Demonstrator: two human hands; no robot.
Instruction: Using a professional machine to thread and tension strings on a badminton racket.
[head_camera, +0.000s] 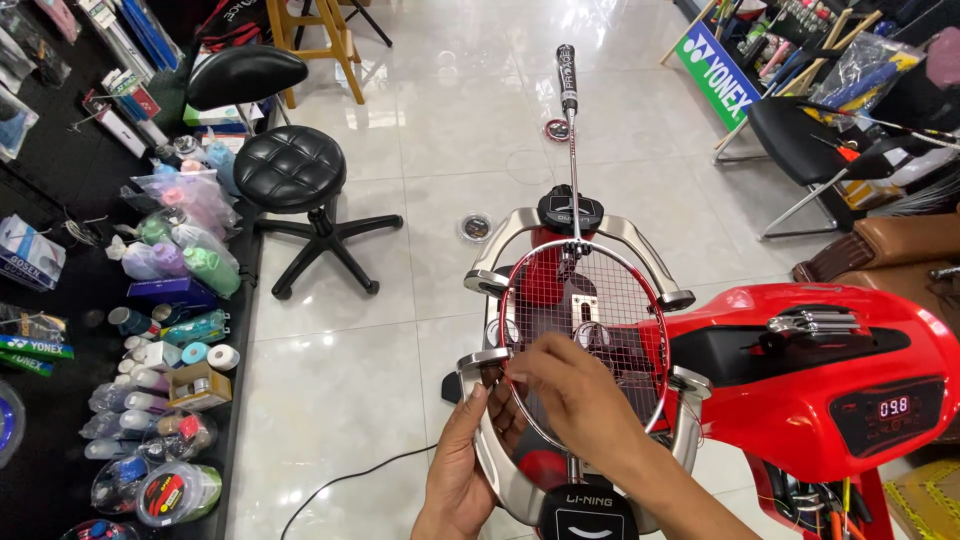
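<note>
At centre frame my right hand (572, 385) pinches thin, springy string over the light, fragile racket (585, 335); my left hand (468, 440) grips its stiff rim.

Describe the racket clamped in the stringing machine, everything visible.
The badminton racket lies flat in the machine's silver cradle, with its head towards the camera and its handle pointing away. It has a red and white frame, a thin pale shaft and a black-wrapped handle. The string bed looks largely woven in a grid. The right hand reaches over the strings at the near left rim, and the left hand is beneath that frame edge.
</note>
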